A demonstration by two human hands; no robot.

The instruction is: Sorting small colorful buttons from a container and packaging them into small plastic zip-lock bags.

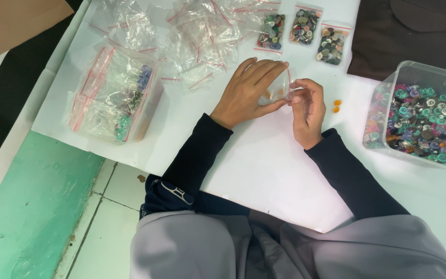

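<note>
My left hand (249,93) and right hand (305,111) meet over the white tabletop (264,165), both pinched on one small clear bag (280,90) held between them, a few orange buttons inside it. The film feels like it would be light, limp and slippery, so I judge the firm top edge near the red seal the best place to grip (the sides would just crumple). Just to the right of my right hand lie two loose orange buttons (336,106), small and apt to skid. Farther right stands a clear tub of mixed buttons (414,121). Beyond my fingers lie three filled bags (303,28), and to the left, a heap of empty bags (192,36).
</note>
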